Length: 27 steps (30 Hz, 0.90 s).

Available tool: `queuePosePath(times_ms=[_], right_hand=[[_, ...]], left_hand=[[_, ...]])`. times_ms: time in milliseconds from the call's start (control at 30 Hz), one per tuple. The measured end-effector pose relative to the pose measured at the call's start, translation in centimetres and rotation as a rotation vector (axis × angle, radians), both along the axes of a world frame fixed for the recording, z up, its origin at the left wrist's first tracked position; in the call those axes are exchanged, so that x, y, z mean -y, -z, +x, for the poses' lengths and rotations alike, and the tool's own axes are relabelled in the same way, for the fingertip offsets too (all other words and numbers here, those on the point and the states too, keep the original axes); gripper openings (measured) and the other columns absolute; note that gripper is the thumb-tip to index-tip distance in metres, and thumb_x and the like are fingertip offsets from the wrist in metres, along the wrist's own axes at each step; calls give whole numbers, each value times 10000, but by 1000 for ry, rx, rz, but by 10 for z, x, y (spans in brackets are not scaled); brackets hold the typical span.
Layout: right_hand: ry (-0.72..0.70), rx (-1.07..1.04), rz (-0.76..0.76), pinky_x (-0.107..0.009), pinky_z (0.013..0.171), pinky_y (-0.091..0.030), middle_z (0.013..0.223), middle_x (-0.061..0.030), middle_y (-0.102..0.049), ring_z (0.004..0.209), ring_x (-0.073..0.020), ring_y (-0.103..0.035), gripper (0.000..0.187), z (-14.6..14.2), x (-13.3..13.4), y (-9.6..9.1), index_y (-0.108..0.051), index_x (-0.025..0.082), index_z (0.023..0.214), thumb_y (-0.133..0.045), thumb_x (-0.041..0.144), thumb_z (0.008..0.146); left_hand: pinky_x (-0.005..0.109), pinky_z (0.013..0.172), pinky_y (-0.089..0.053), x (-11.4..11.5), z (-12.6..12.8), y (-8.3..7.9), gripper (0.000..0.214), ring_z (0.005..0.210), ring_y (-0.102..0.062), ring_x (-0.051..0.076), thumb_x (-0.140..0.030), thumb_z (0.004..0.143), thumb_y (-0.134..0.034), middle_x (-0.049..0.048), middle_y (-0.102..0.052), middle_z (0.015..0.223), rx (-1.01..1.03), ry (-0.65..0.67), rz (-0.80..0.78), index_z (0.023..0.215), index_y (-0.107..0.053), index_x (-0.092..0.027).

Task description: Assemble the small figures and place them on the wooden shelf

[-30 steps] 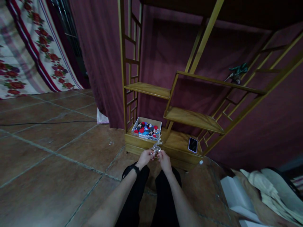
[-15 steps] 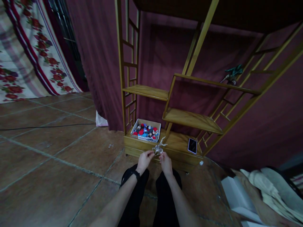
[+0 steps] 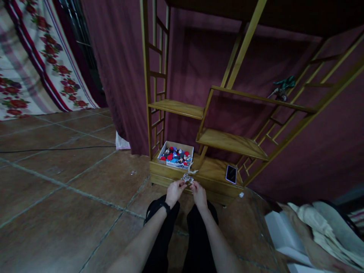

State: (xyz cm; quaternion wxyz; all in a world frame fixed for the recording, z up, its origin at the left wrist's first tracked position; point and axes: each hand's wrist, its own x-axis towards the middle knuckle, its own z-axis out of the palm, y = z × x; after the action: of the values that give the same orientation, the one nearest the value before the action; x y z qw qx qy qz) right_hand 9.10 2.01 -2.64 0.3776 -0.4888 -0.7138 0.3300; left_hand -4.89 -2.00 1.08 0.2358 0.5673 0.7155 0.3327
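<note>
In front of the shelf's low base, both hands hold a small shiny, silvery item (image 3: 187, 177). A pale, branching strip sticks up from its top; the exact kind is too small to make out. My left hand (image 3: 174, 192), with a black band on the wrist, pinches its left side between thumb and fingers. On the right side, the closed fingertips of my right hand (image 3: 199, 194) grip it too. Just beyond them, an open cardboard box (image 3: 166, 163) full of small red, blue and black pieces stands on the base.
A wooden shelf unit (image 3: 176, 108) rises ahead against a maroon curtain (image 3: 122, 76). A phone (image 3: 231, 174) lies on its base at the right. A green and dark ornament (image 3: 283, 88) sits higher up. White boxes (image 3: 284, 235) and cloth lie on the floor at right.
The silvery item has turned a little and shifted slightly left between my hands. My right hand has edged closer to my left. The view has shifted slightly.
</note>
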Motion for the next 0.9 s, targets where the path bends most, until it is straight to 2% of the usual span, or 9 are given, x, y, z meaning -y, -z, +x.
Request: queuePosePath(times_ms=[167,300,567,733,900], right_hand=[[-22,-73,-11,-249,608,-491,827,-6,-654,755,-158,-619,281,-1,0,0,-578,254,985,-376,235,791],[-24,-118,-29,-243,563,-494,851,-13,-651,708,-154,-612,267,-2,-1,-1,-581,241,974,-409,248,770],[-37,-227,-99,-248,534,-514,857,-17,-655,698,-158,-616,281,-6,0,2,-590,228,984,-463,300,743],[-33,-319,-117,-273,595,-536,848,-17,-654,721,-161,-625,275,-7,-3,7,-596,214,960,-506,308,718],[-1,-298,-124,-280,620,-534,851,-25,-660,706,-158,-631,252,-7,-7,10,-602,203,924,-512,304,711]], left_hand=[[188,628,-357,0,0,0,202,776,-582,130,-325,768,-530,20,-669,822,-27,-38,-17,890,-657,-226],[190,623,-362,-2,-1,8,193,759,-587,128,-335,771,-526,16,-671,810,-31,-64,32,866,-660,-234],[198,601,-364,-8,-6,20,171,739,-593,128,-339,754,-551,16,-676,825,-38,-158,9,826,-663,-232],[197,593,-359,-10,-8,22,206,748,-596,130,-376,750,-553,21,-678,833,-5,-214,-41,847,-664,-232],[199,599,-358,-10,-8,21,214,765,-591,134,-382,746,-555,27,-677,847,10,-233,-46,854,-666,-233]])
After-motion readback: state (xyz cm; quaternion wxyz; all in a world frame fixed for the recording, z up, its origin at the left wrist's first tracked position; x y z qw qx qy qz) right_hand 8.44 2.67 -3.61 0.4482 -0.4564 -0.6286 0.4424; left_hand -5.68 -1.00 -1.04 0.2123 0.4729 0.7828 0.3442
